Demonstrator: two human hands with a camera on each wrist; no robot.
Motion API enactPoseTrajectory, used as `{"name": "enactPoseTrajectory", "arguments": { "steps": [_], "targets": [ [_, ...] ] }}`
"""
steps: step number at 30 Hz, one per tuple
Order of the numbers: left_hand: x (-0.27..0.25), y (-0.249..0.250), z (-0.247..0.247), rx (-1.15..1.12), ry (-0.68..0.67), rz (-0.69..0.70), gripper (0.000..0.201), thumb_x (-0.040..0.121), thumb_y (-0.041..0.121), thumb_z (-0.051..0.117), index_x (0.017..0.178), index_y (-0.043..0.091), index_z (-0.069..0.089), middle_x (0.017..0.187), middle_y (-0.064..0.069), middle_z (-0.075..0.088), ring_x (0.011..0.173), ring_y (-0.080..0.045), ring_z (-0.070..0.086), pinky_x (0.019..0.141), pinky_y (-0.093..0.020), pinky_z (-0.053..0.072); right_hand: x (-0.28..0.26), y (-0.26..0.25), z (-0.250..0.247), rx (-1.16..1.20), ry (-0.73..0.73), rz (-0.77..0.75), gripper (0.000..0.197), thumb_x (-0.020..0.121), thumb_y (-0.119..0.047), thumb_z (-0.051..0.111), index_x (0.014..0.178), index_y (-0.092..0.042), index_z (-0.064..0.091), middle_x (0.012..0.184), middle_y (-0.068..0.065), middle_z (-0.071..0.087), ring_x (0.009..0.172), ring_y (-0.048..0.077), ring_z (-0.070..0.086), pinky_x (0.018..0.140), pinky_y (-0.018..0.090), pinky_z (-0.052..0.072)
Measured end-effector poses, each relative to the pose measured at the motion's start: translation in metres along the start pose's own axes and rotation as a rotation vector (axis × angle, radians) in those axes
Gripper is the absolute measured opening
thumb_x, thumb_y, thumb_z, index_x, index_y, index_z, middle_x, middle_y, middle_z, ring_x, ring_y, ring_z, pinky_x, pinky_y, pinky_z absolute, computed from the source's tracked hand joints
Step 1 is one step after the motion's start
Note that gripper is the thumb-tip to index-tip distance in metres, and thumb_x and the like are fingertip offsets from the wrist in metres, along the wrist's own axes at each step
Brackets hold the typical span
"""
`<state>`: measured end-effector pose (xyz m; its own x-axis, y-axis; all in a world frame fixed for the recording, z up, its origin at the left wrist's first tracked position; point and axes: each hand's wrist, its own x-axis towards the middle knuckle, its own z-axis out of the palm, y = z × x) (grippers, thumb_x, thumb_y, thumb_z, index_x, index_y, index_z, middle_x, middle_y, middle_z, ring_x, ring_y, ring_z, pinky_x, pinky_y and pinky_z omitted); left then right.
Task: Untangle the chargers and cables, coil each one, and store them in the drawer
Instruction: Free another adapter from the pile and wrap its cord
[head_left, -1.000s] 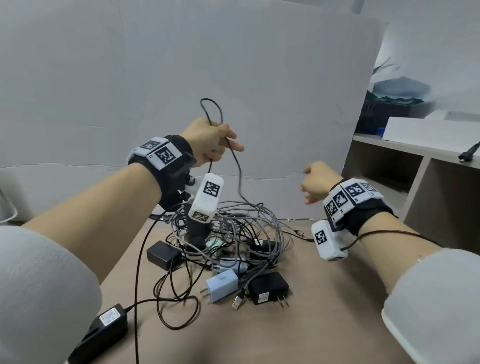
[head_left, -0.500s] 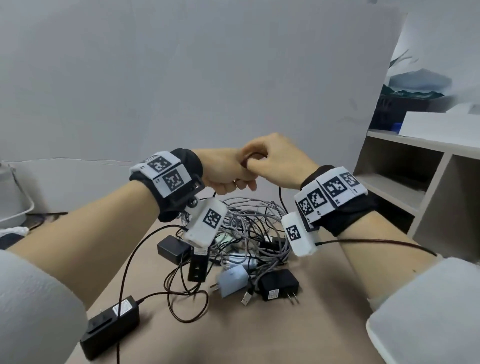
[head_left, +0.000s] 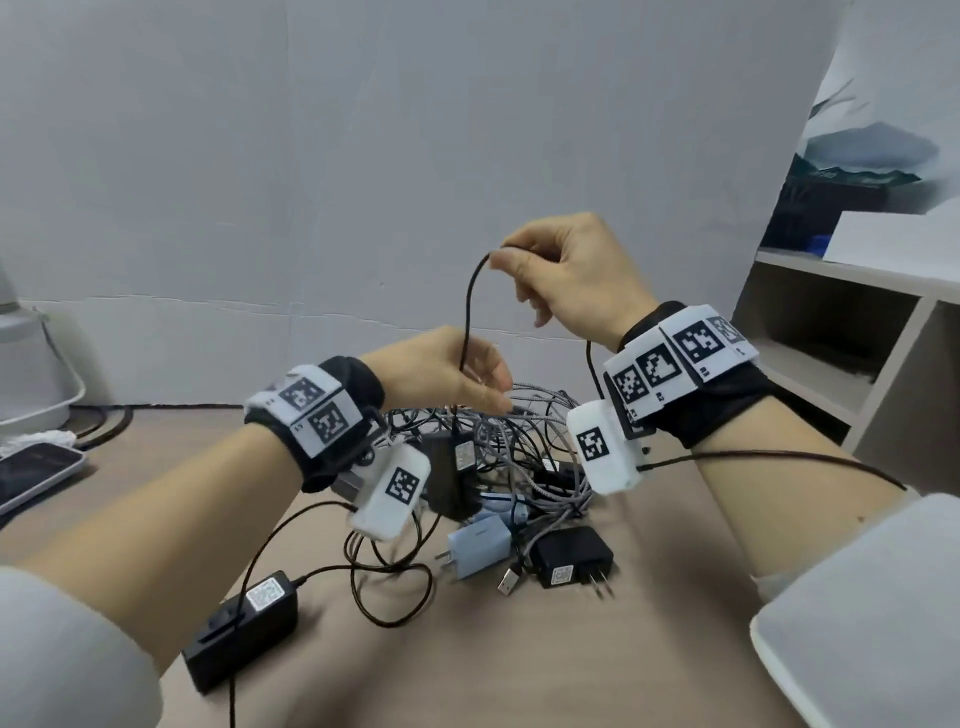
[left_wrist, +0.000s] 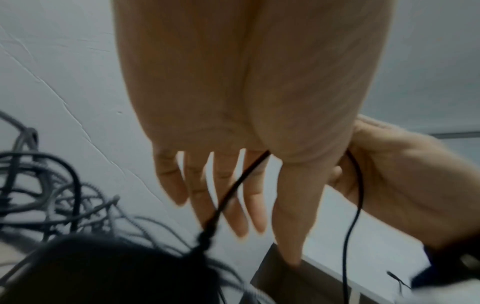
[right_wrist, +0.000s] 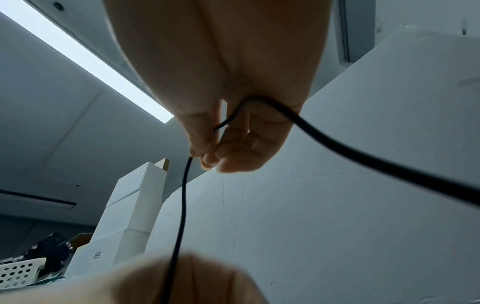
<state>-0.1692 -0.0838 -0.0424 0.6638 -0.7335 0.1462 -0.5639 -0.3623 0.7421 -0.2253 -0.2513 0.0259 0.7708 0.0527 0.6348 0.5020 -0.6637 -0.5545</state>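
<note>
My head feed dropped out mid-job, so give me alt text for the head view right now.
The right hand pinches a thin black cable raised above the left hand, whose straight fingers the cable passes. Below on the tan table lies a tangle of grey and black cables with a pale blue charger and black adapters.

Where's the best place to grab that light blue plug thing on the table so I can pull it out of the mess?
Pinch the light blue charger by its boxy body, coming straight down from above with finger and thumb across its long flat sides. It lies flat at the near edge of the cable tangle. Its metal prongs poke out on the left, and cables cross its right end, so both ends are probably poor places.
</note>
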Motion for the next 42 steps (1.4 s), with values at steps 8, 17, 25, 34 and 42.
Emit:
{"name": "enactPoseTrajectory", "arguments": {
  "steps": [8, 17, 25, 34, 42],
  "targets": [
    [-0.008, -0.017, 0.028, 0.047, -0.227, -0.126, 0.039, 0.074, 0.036, 0.088, 0.106, 0.022, 0.07, 0.092, 0.005, 0.072, 0.083, -0.012, 0.068, 0.079, -0.032, 0.057, 0.003, 0.01, -0.005, 0.014, 0.15, 0.1, 0.017, 0.095, -0.021, 0.065, 0.086, -0.009, 0.073, 0.061, 0.007, 0.06, 0.041, 0.018, 0.057, 0.041, 0.026, 0.046],
    [-0.004, -0.03, 0.016, -0.643, 0.337, -0.21, 0.053, 0.088, -0.009, 0.064, 0.135, 0.009, 0.047, 0.123, -0.023, 0.057, 0.099, -0.036, 0.066, 0.074, -0.043, 0.062, 0.005, 0.052, -0.014, -0.56, 0.064, 0.449, 0.022, 0.094, -0.013, 0.048, 0.079, -0.013, 0.064, 0.091, 0.016, 0.061, 0.09, 0.035, 0.052, 0.079, 0.035, 0.047],
    [-0.001, -0.017, 0.012, -0.421, 0.303, -0.04, 0.03, 0.088, 0.01, 0.075, 0.117, 0.012, 0.066, 0.106, -0.017, 0.074, 0.082, -0.027, 0.071, 0.07, -0.038, 0.061, -0.014, 0.021, 0.004, -0.623, -0.185, 0.136, 0.08, 0.081, -0.024, 0.06, 0.155, -0.028, 0.031, 0.156, 0.006, 0.033, 0.146, 0.028, 0.024, 0.121, 0.046, 0.023],
    [-0.002, -0.026, 0.02, -0.523, 0.303, 0.055, 0.033, 0.091, 0.02, 0.071, 0.123, 0.015, 0.066, 0.111, -0.012, 0.071, 0.089, -0.024, 0.074, 0.068, -0.036, 0.061, -0.019, 0.053, 0.007, -0.394, -0.308, 0.134, 0.011, 0.096, -0.026, 0.066, 0.089, -0.021, 0.072, 0.067, -0.004, 0.068, 0.064, 0.007, 0.06, 0.065, 0.022, 0.043],
    [0.017, -0.058, 0.023, -1.141, 0.617, -0.047, 0.023, 0.092, 0.007, 0.068, 0.114, 0.001, 0.062, 0.113, -0.018, 0.069, 0.095, -0.023, 0.072, 0.076, -0.029, 0.059, -0.016, 0.077, 0.006, -0.275, -0.242, 0.26, 0.012, 0.097, -0.022, 0.064, 0.088, -0.017, 0.069, 0.064, -0.001, 0.07, 0.044, 0.001, 0.048, 0.048, 0.012, 0.037]
  ]
}}
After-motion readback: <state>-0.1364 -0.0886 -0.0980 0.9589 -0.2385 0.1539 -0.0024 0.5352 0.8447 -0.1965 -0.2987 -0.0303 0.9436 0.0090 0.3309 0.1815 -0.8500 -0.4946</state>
